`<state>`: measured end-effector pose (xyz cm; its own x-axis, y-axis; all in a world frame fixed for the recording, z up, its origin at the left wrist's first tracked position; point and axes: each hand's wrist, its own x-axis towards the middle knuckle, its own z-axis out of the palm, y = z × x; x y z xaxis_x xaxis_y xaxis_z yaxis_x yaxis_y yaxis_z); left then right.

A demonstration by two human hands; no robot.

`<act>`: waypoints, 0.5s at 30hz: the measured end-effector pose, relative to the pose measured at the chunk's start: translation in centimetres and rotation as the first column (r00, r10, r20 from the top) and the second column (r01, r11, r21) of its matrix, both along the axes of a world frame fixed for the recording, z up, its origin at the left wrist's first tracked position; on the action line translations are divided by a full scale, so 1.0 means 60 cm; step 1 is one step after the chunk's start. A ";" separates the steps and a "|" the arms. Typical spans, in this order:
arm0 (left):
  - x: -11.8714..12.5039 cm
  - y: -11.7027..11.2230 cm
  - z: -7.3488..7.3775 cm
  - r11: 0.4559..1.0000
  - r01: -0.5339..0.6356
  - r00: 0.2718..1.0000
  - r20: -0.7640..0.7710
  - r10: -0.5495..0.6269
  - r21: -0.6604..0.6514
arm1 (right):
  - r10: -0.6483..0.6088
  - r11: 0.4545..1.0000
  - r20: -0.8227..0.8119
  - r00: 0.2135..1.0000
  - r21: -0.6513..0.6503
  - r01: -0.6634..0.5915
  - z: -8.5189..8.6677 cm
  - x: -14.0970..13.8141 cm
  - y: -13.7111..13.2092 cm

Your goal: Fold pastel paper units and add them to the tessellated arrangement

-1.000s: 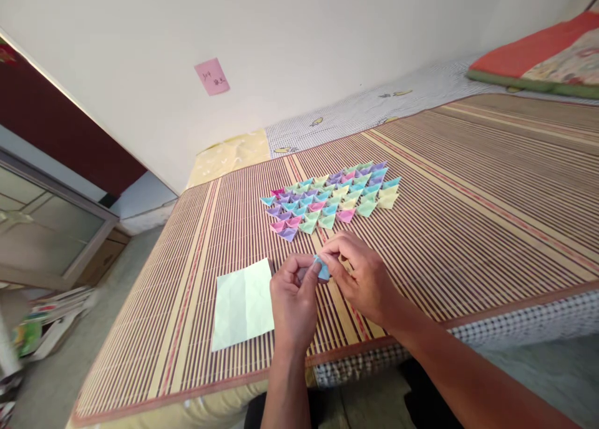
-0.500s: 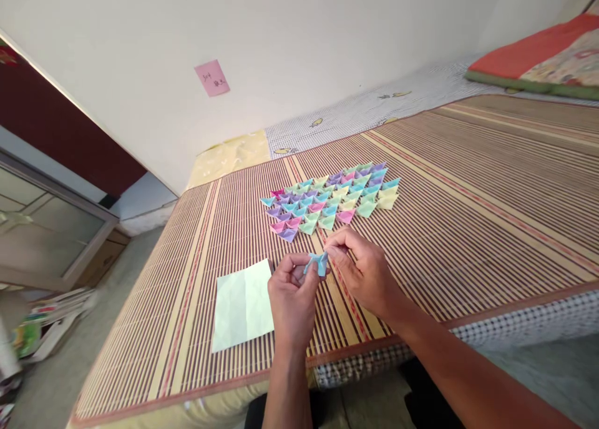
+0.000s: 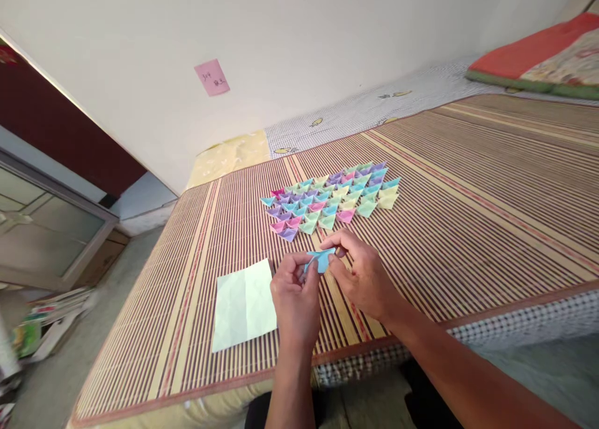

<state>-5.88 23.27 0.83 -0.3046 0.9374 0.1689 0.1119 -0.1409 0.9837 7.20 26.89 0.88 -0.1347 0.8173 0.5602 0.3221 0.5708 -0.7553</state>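
Note:
A small blue folded paper boat [image 3: 321, 260] is held up between my two hands, above the striped mat. My left hand [image 3: 296, 285] pinches its left end between thumb and fingers. At its right end, my right hand [image 3: 358, 268] grips the paper with thumb and index finger. Part of the paper is hidden behind my fingers. Just beyond my hands, several rows of folded paper boats [image 3: 317, 207] in pink, purple, blue, green and yellow stand close together. Left of my left hand lies a pale green creased sheet of paper [image 3: 244, 307].
A striped bamboo mat [image 3: 468, 229] covers the bed, its front edge near my forearms. A red and floral folded quilt [image 3: 538, 54] lies at the far right. A pink note [image 3: 212, 77] is on the wall. Papers [image 3: 51, 323] lie low at the left.
The blue paper has spread out wider and flatter between my fingers. My right hand has shifted slightly left, and its thumb now presses on the paper's right side.

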 end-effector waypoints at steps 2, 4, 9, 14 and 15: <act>-0.002 0.001 -0.003 1.000 -0.023 0.995 -0.101 0.025 0.018 | -0.023 1.000 -0.003 1.000 -0.001 0.023 0.001 0.001 0.000; -0.004 0.001 -0.005 0.999 -0.030 0.986 -0.162 0.037 0.043 | -0.034 0.999 -0.013 0.999 0.030 0.034 0.001 0.000 0.000; -0.004 0.003 -0.006 0.998 -0.003 0.992 -0.124 0.010 0.061 | -0.013 0.986 0.041 0.999 0.169 0.006 0.000 -0.001 0.001; 0.000 0.004 0.004 0.999 0.029 0.997 0.064 -0.032 0.045 | -0.037 0.955 0.114 0.993 0.297 0.001 0.001 0.002 0.002; 0.001 0.004 0.006 0.999 0.032 0.996 0.083 -0.035 0.041 | -0.033 0.947 0.123 0.992 0.322 -0.008 0.001 0.003 0.002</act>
